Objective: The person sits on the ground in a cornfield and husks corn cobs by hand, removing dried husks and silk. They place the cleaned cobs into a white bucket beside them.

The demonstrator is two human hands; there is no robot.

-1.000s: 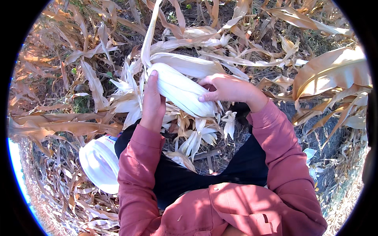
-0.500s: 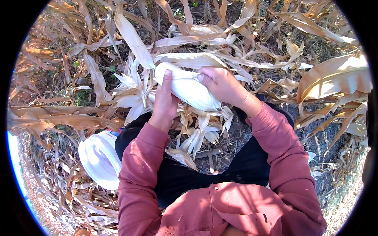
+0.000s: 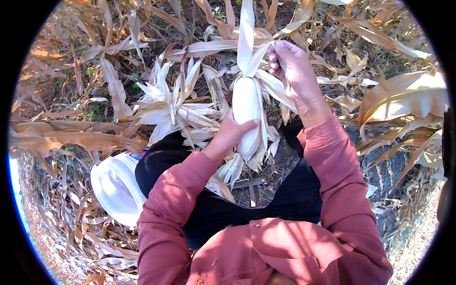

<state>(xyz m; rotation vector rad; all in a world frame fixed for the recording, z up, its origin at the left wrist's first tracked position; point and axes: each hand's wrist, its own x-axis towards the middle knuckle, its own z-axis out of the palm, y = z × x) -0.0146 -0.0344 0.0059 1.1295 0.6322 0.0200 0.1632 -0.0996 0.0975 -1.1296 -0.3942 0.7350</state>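
Closest to you is your reddish-pink shirt (image 3: 289, 237), and past it your black trousers (image 3: 297, 190), the legs spread to either side below the ear of corn (image 3: 245, 102). Down and to the left of the ear, beside your left leg, a white bucket (image 3: 96, 190) leans with its mouth toward you; red and blue printed markings (image 3: 135, 155) show on its side, partly cut off by your leg and too small to make out.

The ear itself stands nearly upright in the view, in front of your body and between your hands. Your left hand (image 3: 231, 133) is closed around its lower part, thumb laid across the front. It has a pale, smooth face; in this glare it may be thin inner husk or light kernels. Your right hand (image 3: 293, 64), above and right of the ear, has thumb and fingers pinched together on the tip of a husk strip (image 3: 259, 57) that runs down to the ear's top. A second, longer strip (image 3: 246, 35) rises straight above it.

Left of the ear lies a cluster of pale husks (image 3: 164, 111). Farther out, to its right, a broad tan leaf (image 3: 403, 97) arches over the dry ground.
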